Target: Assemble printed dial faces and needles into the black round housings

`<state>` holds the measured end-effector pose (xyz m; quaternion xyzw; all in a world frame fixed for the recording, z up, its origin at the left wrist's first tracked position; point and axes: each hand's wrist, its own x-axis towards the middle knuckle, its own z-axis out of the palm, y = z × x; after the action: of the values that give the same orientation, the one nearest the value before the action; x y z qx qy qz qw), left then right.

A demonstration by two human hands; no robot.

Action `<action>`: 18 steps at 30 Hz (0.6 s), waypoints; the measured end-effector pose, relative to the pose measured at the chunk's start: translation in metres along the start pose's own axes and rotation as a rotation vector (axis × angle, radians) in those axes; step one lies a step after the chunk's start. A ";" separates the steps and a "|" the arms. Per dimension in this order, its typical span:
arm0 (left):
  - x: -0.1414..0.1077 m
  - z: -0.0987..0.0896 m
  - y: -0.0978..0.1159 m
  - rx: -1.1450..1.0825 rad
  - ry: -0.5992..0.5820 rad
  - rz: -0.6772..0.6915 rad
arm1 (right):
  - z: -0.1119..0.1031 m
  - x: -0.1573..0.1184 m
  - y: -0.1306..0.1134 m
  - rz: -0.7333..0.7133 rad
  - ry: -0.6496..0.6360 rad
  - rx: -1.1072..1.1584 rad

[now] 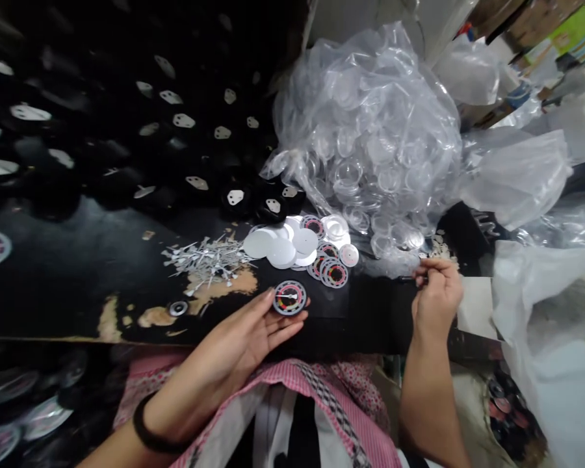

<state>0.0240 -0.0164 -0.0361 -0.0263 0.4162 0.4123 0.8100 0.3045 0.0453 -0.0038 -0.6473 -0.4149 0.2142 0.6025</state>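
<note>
In my left hand [258, 328] I hold a round dial gauge [289, 298], face up, its edge between thumb and fingers. A white pointer lies across its printed face. My right hand [436, 292] is closed at the right of the bench, fingers pinched together by a thin dark object [406, 279] whose kind I cannot make out. Beyond the gauge lie printed dial discs [335, 273] and blank white discs [281, 253], overlapping. A heap of white pointers [209, 260] rests to their left.
A big clear plastic bag [370, 117] of transparent round covers stands at the back. Black gauge housings [235, 197] with metal plates crowd the back left. A small round part [178, 309] lies near the front edge. White plastic bags [556, 312] fill the right side.
</note>
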 end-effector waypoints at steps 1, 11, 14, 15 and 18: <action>0.000 0.001 -0.001 0.004 -0.004 0.003 | 0.010 -0.009 -0.006 0.001 -0.027 0.046; -0.002 0.005 -0.001 0.046 -0.052 0.047 | 0.098 -0.095 -0.076 -0.362 -0.939 0.135; -0.002 0.006 -0.002 0.040 -0.061 0.070 | 0.099 -0.095 -0.078 -0.400 -0.998 0.100; -0.002 0.005 -0.002 0.038 -0.066 0.072 | 0.095 -0.094 -0.080 -0.380 -0.993 0.123; 0.000 0.003 -0.002 0.023 -0.061 0.067 | 0.078 -0.093 -0.084 -0.308 -0.948 0.150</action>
<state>0.0276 -0.0169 -0.0343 0.0095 0.3964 0.4353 0.8083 0.1681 0.0120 0.0418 -0.3649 -0.7171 0.4225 0.4172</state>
